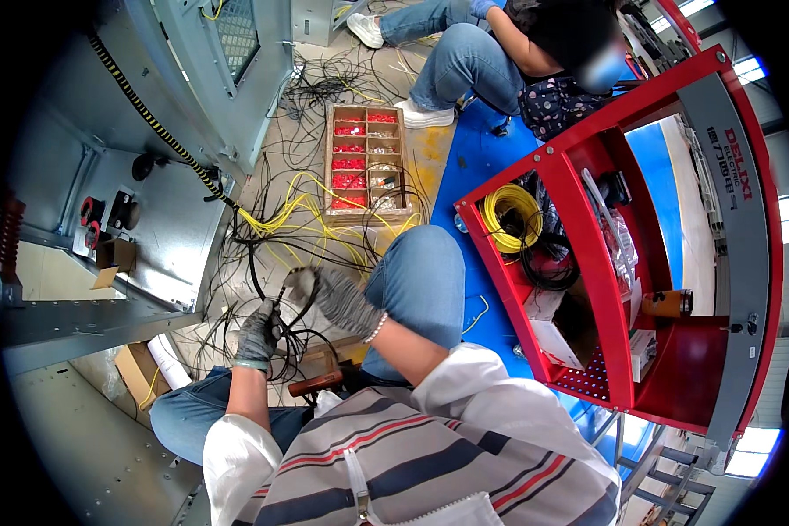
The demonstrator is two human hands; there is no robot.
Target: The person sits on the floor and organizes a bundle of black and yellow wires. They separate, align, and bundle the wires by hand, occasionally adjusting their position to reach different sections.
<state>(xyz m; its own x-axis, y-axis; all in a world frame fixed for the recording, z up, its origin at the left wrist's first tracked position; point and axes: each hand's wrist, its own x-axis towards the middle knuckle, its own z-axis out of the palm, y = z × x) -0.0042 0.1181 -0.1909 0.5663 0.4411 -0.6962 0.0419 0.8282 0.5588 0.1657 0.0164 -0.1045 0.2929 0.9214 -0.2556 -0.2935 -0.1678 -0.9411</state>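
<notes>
In a grey work glove, my left hand point(259, 335) is closed round a bundle of black cables point(256, 272) in front of my knees. My right hand point(337, 298), gloved too and with a beaded band at the wrist, is just right of it. Its fingertips are pinched on a black cable near the top of the bundle and are slightly blurred. Loose ends of black cable loop below and between the hands. The bundle runs up into a black-and-yellow spiral-wrapped harness point(153, 123), where yellow wires point(280, 215) branch off across the floor.
A divided wooden box point(329, 167) of small red and metallic parts stands ahead. On the left is an open grey metal cabinet point(175, 237). A red tool cart point(535, 329) with a yellow wire coil point(510, 217) stands right. Another person point(482, 66) sits beyond the box.
</notes>
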